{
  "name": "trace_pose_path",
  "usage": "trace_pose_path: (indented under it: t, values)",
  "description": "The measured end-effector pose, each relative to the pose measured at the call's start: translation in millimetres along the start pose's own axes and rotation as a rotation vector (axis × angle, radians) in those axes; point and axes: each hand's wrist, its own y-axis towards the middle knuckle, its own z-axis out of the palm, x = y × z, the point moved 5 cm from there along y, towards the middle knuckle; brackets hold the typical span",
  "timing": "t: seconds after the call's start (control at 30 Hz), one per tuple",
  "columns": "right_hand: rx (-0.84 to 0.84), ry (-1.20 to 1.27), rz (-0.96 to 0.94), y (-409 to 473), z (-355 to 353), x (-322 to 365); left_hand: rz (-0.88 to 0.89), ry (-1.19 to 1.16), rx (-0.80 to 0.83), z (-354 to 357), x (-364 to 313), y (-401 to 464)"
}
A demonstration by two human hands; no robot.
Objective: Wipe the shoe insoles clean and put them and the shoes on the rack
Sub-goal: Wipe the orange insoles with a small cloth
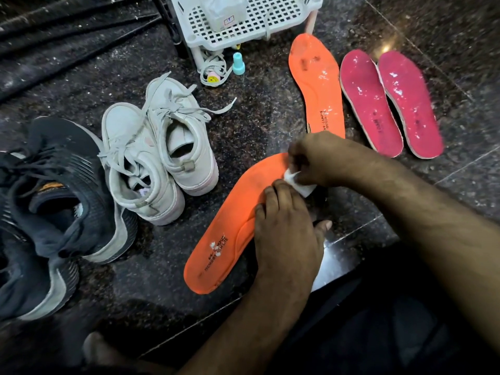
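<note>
Left hand (284,234) presses flat, fingers straight; right hand (316,163) is curled, pinching.

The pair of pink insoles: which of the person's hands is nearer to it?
Right. The right hand, pinching a white wipe, is just left of the pink insoles; the left hand is lower, pressing the orange insole.

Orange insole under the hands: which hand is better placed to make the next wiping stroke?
Right, probably. The right hand pinches the white wipe at the orange insole, while the left hand lies flat on that insole, pressing it to the floor, and holds no wipe.
</note>
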Motion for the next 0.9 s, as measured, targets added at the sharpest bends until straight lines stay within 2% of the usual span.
trace_pose_path:
  t: [0.07, 0.13, 0.17, 0.23, 0.27, 0.37, 0.4, 0.43, 0.5, 0.53, 0.57, 0.63, 0.67, 0.7, 0.73, 0.8, 0.83, 0.9]
  values:
    - [-0.1, -0.03, 0.066, -1.1, -11.0, -11.0, 0.02, 0.024, 0.029, -0.6, 0.0, -0.5]
    - [-0.233, 0.044, 0.1, -2.8, -21.7, -19.3, 0.03, 0.012, 0.061, -3.5, 0.2, 1.7]
    - [-0.204, 0.084, 0.091, -2.9, -20.1, -15.8, 0.038, 0.004, 0.05, -3.3, 0.0, 2.4]
    - [-0.032, 0.063, 0.047, -0.6, -4.3, -6.6, 0.04, -0.009, 0.031, -4.3, 0.4, 1.8]
    - [-0.035, 0.026, 0.044, 0.5, -1.1, -6.3, 0.044, -0.008, 0.042, -4.1, 0.2, 1.3]
    - [-0.332, 0.027, 0.12, -2.7, -27.4, -17.2, 0.045, -0.02, 0.111, -4.3, 1.4, 3.1]
    - [-0.366, 0.078, 0.115, -2.9, -32.9, -20.0, 0.045, -0.027, 0.132, -4.6, 1.2, 4.4]
    - [-0.304, 0.12, 0.092, -2.4, -32.0, -16.7, 0.043, -0.037, 0.14, -4.2, 1.0, 5.3]
    - [-0.054, 0.086, 0.035, -1.1, -12.3, -4.7, 0.026, -0.058, 0.135, -7.1, 2.4, 6.2]
    - [-0.038, 0.037, 0.025, 0.4, -5.4, -3.9, 0.031, -0.072, 0.153, -8.8, 2.8, 6.2]
    - [-0.102, 0.005, 0.054, 2.6, -6.9, -6.9, 0.049, -0.091, 0.174, -9.3, 3.1, 6.1]
    - [-0.345, 0.035, 0.122, 0.0, -27.7, -13.2, 0.084, -0.119, 0.175, -12.3, 6.0, 6.6]
    - [-0.388, 0.077, 0.112, -1.9, -34.0, -14.5, 0.093, -0.137, 0.155, -16.0, 8.1, 8.3]
    - [-0.331, 0.127, 0.079, -3.0, -33.4, -12.0, 0.103, -0.148, 0.132, -18.3, 10.9, 11.1]
    - [-0.196, 0.165, 0.047, -4.4, -26.5, -5.7, 0.12, -0.166, 0.123, -19.7, 13.2, 15.0]
    - [0.005, 0.126, 0.023, -6.6, -4.2, 0.6, 0.172, -0.211, 0.168, -18.3, 21.1, 25.1]
    - [-0.003, 0.094, 0.041, -3.4, 1.1, -3.3, 0.197, -0.222, 0.192, -17.0, 27.5, 31.4]
    - [-0.155, 0.104, 0.103, 4.2, -7.3, -15.1, 0.238, -0.203, 0.19, -16.7, 42.4, 42.8]
